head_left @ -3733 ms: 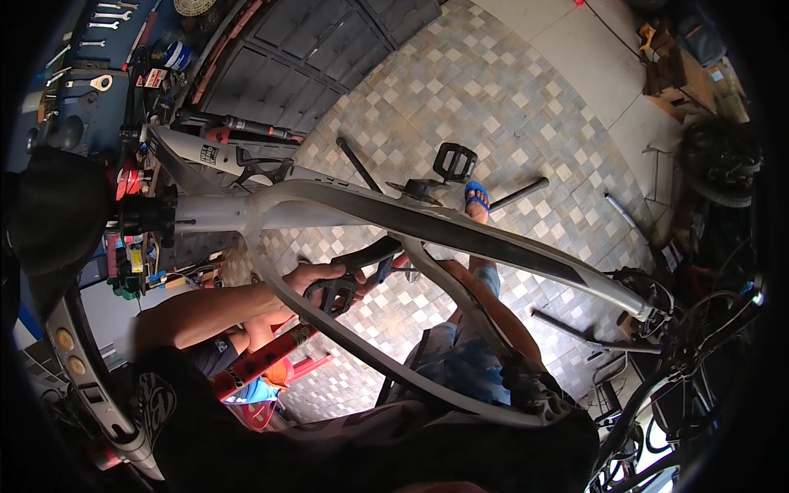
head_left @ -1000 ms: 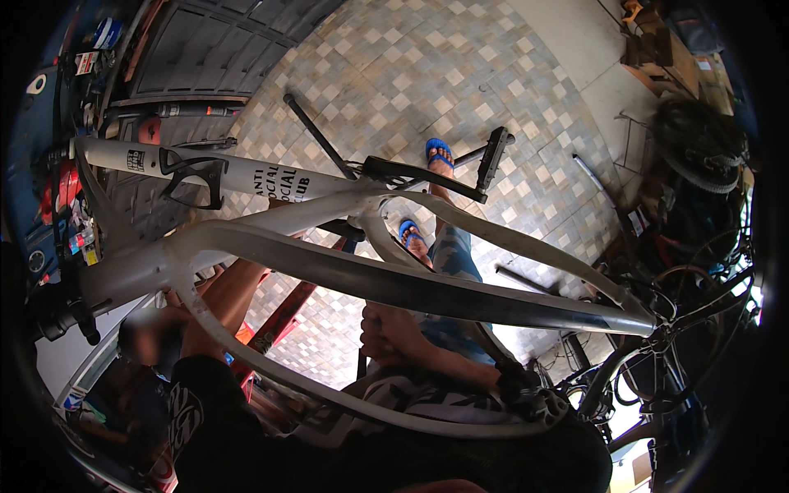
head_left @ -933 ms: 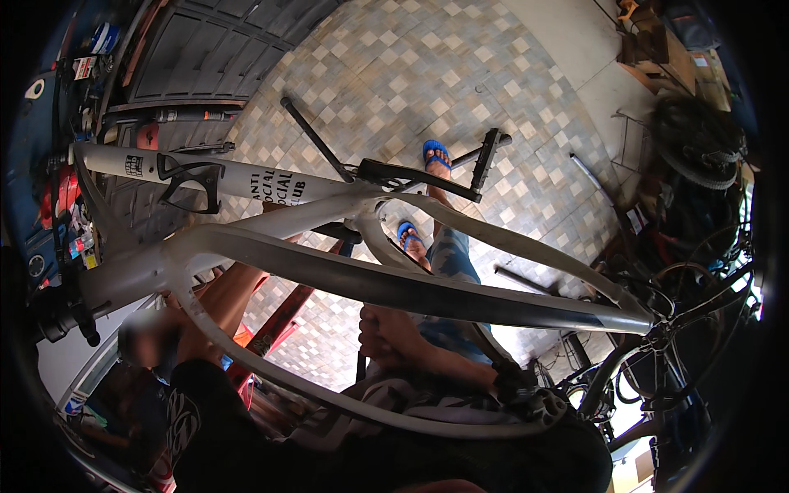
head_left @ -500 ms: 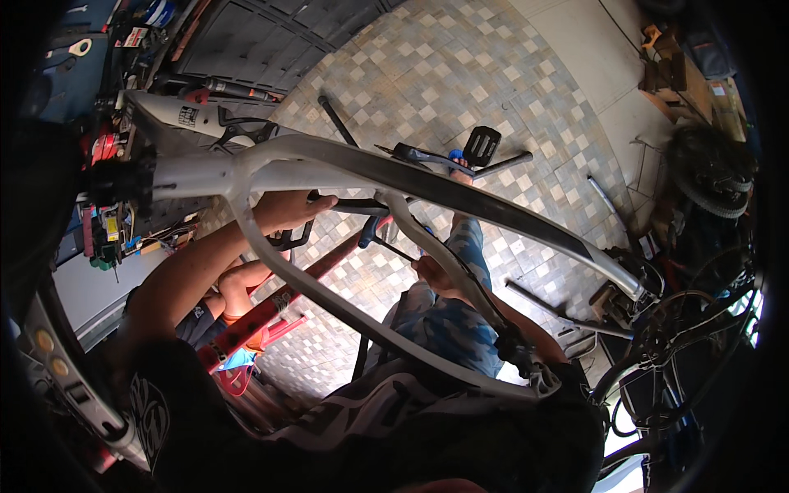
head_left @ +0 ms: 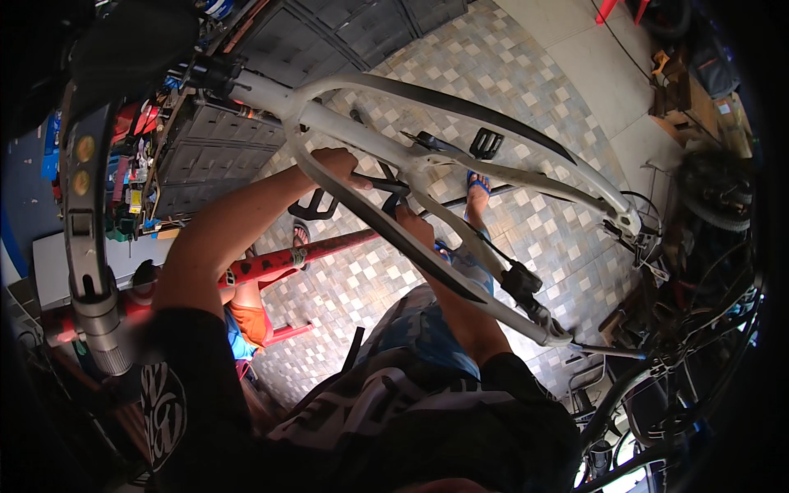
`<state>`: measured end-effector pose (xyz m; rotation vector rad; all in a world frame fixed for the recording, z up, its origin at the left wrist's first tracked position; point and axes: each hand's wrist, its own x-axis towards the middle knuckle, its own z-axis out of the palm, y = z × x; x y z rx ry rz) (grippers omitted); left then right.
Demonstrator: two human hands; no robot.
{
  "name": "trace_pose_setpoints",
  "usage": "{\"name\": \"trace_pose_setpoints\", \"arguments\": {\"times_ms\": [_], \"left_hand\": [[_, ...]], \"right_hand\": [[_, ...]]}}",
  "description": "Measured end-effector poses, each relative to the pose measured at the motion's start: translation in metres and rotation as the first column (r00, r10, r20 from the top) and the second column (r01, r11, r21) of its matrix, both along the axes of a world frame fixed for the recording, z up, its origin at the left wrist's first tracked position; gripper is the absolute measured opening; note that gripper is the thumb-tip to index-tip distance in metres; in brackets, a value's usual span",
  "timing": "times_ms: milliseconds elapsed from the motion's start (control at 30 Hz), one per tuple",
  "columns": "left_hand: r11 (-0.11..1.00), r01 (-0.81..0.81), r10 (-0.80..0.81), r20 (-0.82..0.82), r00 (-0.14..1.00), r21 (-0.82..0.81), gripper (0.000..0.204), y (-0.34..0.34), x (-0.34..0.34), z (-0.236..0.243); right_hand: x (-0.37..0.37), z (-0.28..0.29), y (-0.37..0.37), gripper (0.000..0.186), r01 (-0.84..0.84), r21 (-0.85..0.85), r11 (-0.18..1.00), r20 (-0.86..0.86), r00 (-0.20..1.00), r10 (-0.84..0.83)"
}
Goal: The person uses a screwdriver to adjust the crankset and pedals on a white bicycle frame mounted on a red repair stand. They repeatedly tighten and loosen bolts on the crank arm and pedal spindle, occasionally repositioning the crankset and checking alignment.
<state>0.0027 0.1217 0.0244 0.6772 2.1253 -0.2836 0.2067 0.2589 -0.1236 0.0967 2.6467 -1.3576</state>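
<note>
A white and black bicycle frame (head_left: 374,135) hangs tilted across my view, with no wheel between its rear stays. My left hand (head_left: 335,163) is closed around the near crank arm (head_left: 380,183), whose black pedal (head_left: 315,205) hangs just below my wrist. Below the bottom bracket, my right hand (head_left: 415,228) is closed at the dark blue handle of a T-handle wrench (head_left: 396,200); the stays and my fingers hide most of it. On the far side a second black pedal (head_left: 486,143) shows beyond the frame.
A red stand pole (head_left: 337,242) runs under the frame. Beside it sits another person in orange shorts (head_left: 250,323). Dark cabinets (head_left: 288,49) and hanging tools (head_left: 136,185) line the left. Bicycle parts (head_left: 682,329) and a wooden box (head_left: 686,115) crowd the right.
The frame has shifted and tilted in view, its front end now higher. My right hand has moved up from the wrench's shaft to its handle. My left hand remains on the crank arm.
</note>
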Motion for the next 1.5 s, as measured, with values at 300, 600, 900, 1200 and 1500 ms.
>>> {"name": "trace_pose_setpoints", "arguments": {"times_ms": [300,600,900,1200,1500], "left_hand": [[0.999,-0.051,0.053,-0.257,0.965,0.013,0.066,0.023,0.024,-0.007],[0.973,-0.159,0.224,-0.507,0.832,0.169,0.058,-0.014,0.052,-0.057],[0.950,-0.272,0.311,-0.461,0.831,0.151,0.040,-0.013,0.061,-0.056],[0.900,-0.241,0.419,-0.571,0.706,0.362,0.026,-0.018,0.084,-0.098],[0.815,-0.226,0.544,-0.570,0.616,0.533,0.015,-0.016,0.096,-0.117]], "right_hand": [[0.000,-0.002,0.014,0.037,0.030,0.108,0.994,-0.031,0.999,-0.027],[-0.003,0.008,0.001,0.045,-0.078,0.182,0.980,0.086,0.994,0.063],[-0.004,0.025,-0.006,0.037,-0.197,0.297,0.934,0.200,0.970,0.141],[-0.011,0.030,-0.025,0.021,-0.236,0.439,0.867,0.184,0.968,0.170],[0.013,0.024,-0.034,0.024,-0.428,0.372,0.824,0.270,0.899,0.346]]}}
